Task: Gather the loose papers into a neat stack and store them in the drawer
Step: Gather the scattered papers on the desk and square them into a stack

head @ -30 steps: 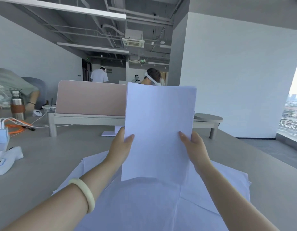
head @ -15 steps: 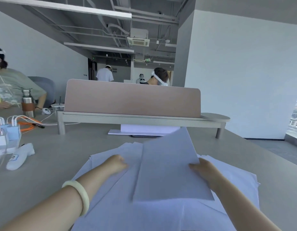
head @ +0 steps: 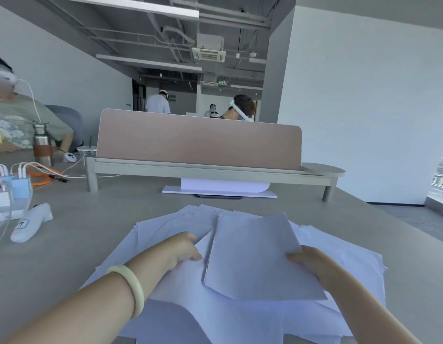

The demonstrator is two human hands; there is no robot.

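Right grip: the right hand (head: 308, 264) is pinching the right long edge of a small stack of white paper sheets (head: 257, 254). The thumb is lying on top and the other fingers are hidden beneath.
Left grip: the left hand (head: 184, 247) is curling knuckles-up just beside the stack's left edge, fingertips pressing down on the loose white papers (head: 166, 227). Whether it is pinching a sheet cannot be told.
Arms: both bare forearms are reaching forward from the bottom corners and angling inward. A pale cream bangle (head: 131, 286) is circling the left wrist.
Stack heading: its long axis is running away from the person, the far short edge pointing toward the dusty-pink desk divider (head: 198, 142).
Stack place: it is lying low and nearly flat over the middle of the loose papers, between the two hands.
Loose papers: they are fanning out unevenly under both hands, overlapping at mixed angles.
Table: the grey tabletop (head: 79, 227) is carrying the whole spread.
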